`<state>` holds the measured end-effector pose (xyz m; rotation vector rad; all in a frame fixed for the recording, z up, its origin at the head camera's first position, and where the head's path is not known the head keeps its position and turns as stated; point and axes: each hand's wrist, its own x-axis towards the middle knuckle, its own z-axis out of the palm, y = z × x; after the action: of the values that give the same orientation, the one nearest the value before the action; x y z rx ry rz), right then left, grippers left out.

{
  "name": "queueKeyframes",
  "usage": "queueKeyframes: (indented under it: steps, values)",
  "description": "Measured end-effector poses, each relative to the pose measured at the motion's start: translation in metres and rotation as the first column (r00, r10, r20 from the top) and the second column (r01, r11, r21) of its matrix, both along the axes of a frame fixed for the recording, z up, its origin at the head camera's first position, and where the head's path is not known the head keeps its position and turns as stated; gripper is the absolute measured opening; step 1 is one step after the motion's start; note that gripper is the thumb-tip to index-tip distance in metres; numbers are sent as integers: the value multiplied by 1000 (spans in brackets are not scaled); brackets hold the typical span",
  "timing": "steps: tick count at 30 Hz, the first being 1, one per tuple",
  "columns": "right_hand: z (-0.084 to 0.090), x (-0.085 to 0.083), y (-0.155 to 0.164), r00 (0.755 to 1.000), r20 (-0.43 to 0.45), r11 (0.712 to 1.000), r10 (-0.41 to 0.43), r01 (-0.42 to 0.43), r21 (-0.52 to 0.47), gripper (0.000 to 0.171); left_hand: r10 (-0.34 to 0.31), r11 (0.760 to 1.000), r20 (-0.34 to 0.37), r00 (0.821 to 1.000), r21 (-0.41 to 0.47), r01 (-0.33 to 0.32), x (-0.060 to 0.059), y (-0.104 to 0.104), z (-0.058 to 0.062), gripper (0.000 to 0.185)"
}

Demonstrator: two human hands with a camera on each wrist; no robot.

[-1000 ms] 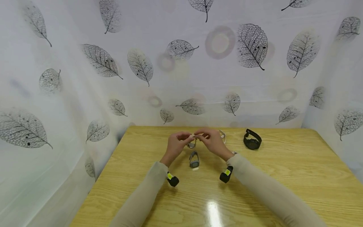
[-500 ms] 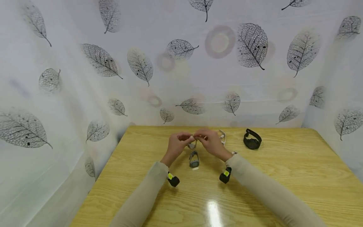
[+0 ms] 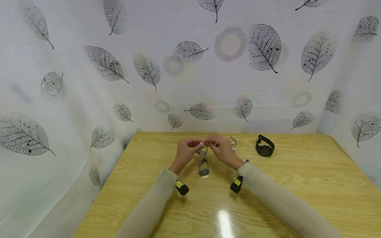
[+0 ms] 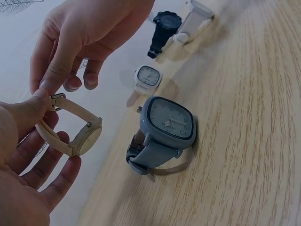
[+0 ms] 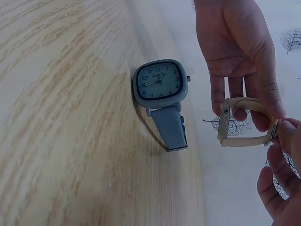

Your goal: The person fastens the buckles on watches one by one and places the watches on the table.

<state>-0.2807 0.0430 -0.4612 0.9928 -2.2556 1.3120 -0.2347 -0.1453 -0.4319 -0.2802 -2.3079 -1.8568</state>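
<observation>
Both hands work on a beige wristwatch, held up off the table with its strap in a loop. In the left wrist view, my left hand pinches the strap by the buckle, its other fingers under the loop. My right hand pinches the same strap end from the other side. In the head view, the left hand and right hand meet at the fingertips. How far the strap is through the buckle cannot be told. A grey square-faced watch stands on the table, nearer the body.
Across the wooden table, a white watch lies partly behind the right hand and a black watch lies farther right. Another white watch is mostly hidden by the right wrist. A leaf-patterned curtain hangs behind.
Only slight shifts show: the fingertips stay together at the strap, and the beige watch has moved a touch to the right. The other watches have stayed put.
</observation>
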Motion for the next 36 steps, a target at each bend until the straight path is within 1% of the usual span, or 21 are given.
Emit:
queueKeyframes:
  steps: [3,5,10,13,17,20,24,26,32,36]
  values:
    - [-1,0,-1,1000,-15,1000,2,-2,5,13,-2,1000,9,1000,-7,2,-1,0,-1,21]
    - [-2,0,-1,1000,-22,1000,2,-2,11,13,2,1000,18,1000,-15,-1,-6,0,-7,20]
    - [-2,0,-1,1000,-22,1000,0,0,10,13,22,1000,20,1000,-5,-22,-20,-3,-27,21]
    - [-2,-1,-1,1000,-10,1000,-6,6,-3,15,26,999,36,999,30,-27,-24,-6,-32,24]
    - [-3,-1,1,999,31,1000,-17,17,-16,23,29,995,63,998,92,-35,-26,-9,-32,29]
    - [-3,-2,2,997,73,1000,2,1,-30,27,29,986,91,995,160,-44,-26,-11,-29,29]
    - [-4,-3,3,991,126,997,46,-38,-65,30,22,961,154,988,267,-63,-26,-13,-26,28]
    - [-6,-3,3,985,158,995,63,-51,-80,32,21,949,184,983,305,-77,-26,-13,-25,28]
    - [-10,-2,3,964,245,991,102,-76,-114,35,17,924,248,969,365,-110,-28,-12,-25,28]
    - [-11,0,1,956,270,988,112,-77,-136,36,9,918,267,964,380,-113,-29,-12,-26,29]
